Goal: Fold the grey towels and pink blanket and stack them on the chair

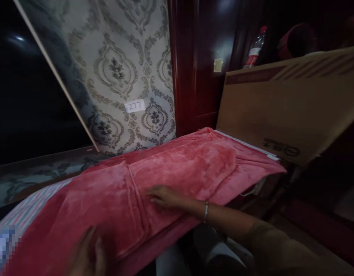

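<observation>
A pink plush blanket lies spread over a long surface, with a folded section on its left part ending in a stacked edge. My right hand rests on the blanket just right of that folded edge, fingers stretched out and holding nothing. At the lower left, my left hand is over the folded part, slightly blurred, its thumb and fingers apart. Whether it touches the cloth I cannot tell. Striped fabric shows beneath the blanket at the left.
A large cardboard box stands at the right end, near a bottle with a red cap. Behind the blanket are patterned wallpaper with a paper label reading 277 and a dark red wooden door. A black screen-like panel is on the left.
</observation>
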Demonstrator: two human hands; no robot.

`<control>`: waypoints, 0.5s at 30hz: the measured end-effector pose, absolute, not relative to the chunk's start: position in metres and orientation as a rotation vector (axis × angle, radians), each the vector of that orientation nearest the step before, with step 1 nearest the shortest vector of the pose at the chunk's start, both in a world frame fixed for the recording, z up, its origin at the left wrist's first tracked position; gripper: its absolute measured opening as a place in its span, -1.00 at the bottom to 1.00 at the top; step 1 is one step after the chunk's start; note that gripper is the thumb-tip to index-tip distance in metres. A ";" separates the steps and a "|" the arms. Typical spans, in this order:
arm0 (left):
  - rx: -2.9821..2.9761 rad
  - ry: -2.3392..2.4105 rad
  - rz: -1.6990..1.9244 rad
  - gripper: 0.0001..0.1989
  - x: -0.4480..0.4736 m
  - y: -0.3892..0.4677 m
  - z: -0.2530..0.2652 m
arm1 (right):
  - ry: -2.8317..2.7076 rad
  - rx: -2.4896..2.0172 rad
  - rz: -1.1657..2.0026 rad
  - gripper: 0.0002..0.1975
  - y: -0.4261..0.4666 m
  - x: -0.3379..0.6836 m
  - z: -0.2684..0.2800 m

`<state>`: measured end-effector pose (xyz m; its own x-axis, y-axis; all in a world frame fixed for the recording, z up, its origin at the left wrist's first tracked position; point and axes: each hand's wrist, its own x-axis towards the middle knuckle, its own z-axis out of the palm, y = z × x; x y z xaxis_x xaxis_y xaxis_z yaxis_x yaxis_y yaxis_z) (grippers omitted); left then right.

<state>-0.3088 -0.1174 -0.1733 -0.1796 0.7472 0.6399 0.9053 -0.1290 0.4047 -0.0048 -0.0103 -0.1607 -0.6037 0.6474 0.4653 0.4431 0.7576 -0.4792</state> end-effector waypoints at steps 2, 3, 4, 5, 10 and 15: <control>-2.031 -1.847 -1.177 -0.44 -0.275 -0.092 -0.167 | -2.136 -0.899 0.433 -0.67 -0.026 0.048 -0.171; -2.087 -1.829 -1.136 -0.42 -0.260 -0.080 -0.166 | -2.017 -0.949 0.425 -0.68 -0.033 0.077 -0.174; -2.121 -1.832 -1.074 -0.40 -0.248 -0.071 -0.168 | -1.878 -1.011 0.405 -0.68 -0.040 0.108 -0.177; -2.135 -1.848 -1.001 -0.40 -0.239 -0.063 -0.171 | -1.723 -1.078 0.374 -0.68 -0.045 0.139 -0.178; -2.139 -1.799 -0.816 -0.46 -0.230 -0.047 -0.197 | -0.861 -1.305 0.292 -0.65 -0.063 0.278 -0.177; -2.169 -1.734 -0.776 -0.45 -0.244 -0.042 -0.200 | -0.702 -1.310 0.443 -0.62 -0.063 0.324 -0.183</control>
